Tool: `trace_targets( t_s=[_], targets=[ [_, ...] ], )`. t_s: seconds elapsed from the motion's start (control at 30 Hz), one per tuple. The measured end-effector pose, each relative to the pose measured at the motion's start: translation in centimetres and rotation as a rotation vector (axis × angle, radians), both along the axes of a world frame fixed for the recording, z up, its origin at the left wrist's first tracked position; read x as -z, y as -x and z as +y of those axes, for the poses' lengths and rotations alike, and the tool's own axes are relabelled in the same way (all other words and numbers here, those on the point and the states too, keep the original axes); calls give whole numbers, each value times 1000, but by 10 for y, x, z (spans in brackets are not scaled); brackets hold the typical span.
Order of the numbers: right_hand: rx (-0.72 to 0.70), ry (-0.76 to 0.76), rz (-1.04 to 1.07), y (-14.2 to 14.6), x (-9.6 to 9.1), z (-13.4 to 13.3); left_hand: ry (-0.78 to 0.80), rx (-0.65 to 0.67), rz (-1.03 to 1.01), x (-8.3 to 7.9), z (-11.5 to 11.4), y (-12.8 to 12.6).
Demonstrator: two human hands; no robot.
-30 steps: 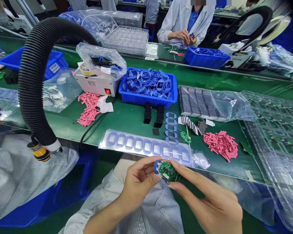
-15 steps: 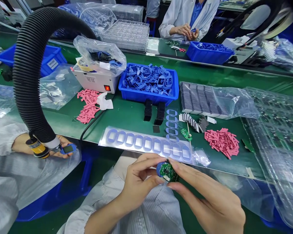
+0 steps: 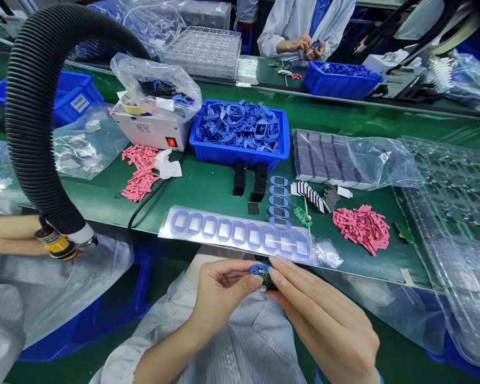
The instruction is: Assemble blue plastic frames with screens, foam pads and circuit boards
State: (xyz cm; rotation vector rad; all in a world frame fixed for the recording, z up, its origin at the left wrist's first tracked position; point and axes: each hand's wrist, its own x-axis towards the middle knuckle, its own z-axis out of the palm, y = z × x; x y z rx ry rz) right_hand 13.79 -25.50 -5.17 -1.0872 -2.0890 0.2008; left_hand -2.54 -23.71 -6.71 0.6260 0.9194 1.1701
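Grip: my left hand [image 3: 224, 301] and right hand [image 3: 320, 314] pinch together on a small green circuit board [image 3: 270, 281] fitted against a blue ring [image 3: 259, 269] | Place: held just off the desk's [image 3: 208, 192] near edge | Risk: a loose pinch could drop the board or pop the ring off | Container: blue bin [image 3: 240, 156] at mid-desk, heaped with blue rings [image 3: 240, 125]

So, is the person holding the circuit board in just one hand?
No, the left hand and right hand both pinch the green circuit board and its blue frame.

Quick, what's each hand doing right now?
Left hand: closed, gripping the green circuit board with its blue piece.
Right hand: closed, gripping the same board.
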Motion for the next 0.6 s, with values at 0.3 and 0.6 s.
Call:
trace_targets(
  t_s=[0.3,0.6],
  targets=[
    [146,474,529,9,-3,11,-218,15,286,-7,-5,-1],
    [91,499,581,5,-10,7,-486,20,375,-6,-6,-1]
  ],
)
